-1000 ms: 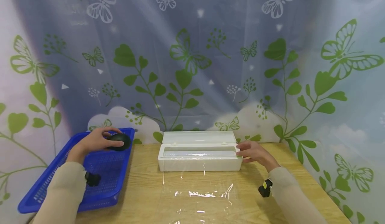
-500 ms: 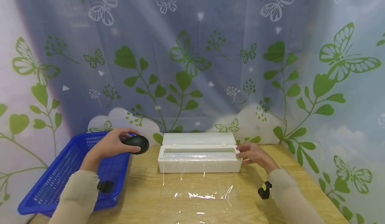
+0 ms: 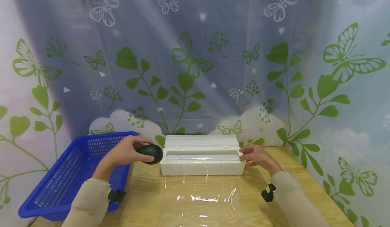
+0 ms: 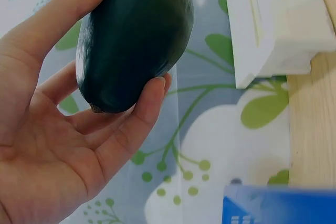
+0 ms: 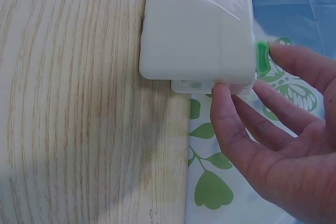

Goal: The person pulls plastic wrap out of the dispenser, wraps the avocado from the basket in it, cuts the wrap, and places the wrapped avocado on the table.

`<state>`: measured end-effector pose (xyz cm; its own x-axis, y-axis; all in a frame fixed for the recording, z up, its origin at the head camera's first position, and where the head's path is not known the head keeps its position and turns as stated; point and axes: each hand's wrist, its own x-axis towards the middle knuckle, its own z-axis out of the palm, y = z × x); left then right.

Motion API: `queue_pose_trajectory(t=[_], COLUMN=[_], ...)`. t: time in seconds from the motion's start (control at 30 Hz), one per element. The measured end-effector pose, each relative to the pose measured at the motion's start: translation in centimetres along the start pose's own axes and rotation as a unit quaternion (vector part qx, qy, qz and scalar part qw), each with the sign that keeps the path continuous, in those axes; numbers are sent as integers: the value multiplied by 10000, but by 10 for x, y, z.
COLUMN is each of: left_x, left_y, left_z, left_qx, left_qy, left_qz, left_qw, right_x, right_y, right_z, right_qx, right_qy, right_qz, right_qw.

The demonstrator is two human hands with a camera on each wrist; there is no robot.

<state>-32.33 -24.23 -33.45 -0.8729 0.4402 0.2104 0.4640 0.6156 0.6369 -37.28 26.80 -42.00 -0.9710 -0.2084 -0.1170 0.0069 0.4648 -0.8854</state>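
Note:
In the head view my left hand [image 3: 129, 150] holds a dark green avocado [image 3: 151, 154] just left of a white cling film dispenser [image 3: 202, 167]. Thumb and fingers curl round the fruit's sides in the left wrist view, its stem end [image 4: 97, 108] towards the palm. The dispenser's lid [image 3: 201, 141] stands raised at the back, and a film roll [image 3: 201, 157] lies inside. Clear film [image 3: 204, 198] stretches from it over the table towards me. My right hand [image 3: 259, 156] grips the dispenser's right end; one fingertip touches a small green tab [image 5: 263, 57] in the right wrist view.
A blue plastic basket [image 3: 65, 183] stands at the left of the wooden table [image 3: 143, 200], partly behind my left forearm. A printed cloth [image 3: 195, 68] with butterflies and leaves hangs behind the table and along both sides.
My left hand has carried the avocado from over the basket rightwards to the dispenser's left end. The right hand has stayed at the dispenser's right end.

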Motion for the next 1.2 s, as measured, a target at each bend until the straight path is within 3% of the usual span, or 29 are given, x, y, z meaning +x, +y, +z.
queue_pose_trajectory(t=[0.27,0.57,0.87,1.2], left_x=[6,8,12,12], left_y=[10,16,17,16], left_z=[22,49,76,111], left_qx=[-22,-207,-293,-718], left_qy=[186,130,-78,-484], left_qz=[-170,-441,-314,-300], left_qw=[9997,9987,9990,9958], right_x=[2,1,-4,-2], right_y=[1,0,-5,-2], right_z=[1,1,0,2], right_qx=[2,7,-75,-16], right_qy=[75,39,-3,74], right_qz=[21,31,18,13], right_qw=[10000,10000,10000,10000])
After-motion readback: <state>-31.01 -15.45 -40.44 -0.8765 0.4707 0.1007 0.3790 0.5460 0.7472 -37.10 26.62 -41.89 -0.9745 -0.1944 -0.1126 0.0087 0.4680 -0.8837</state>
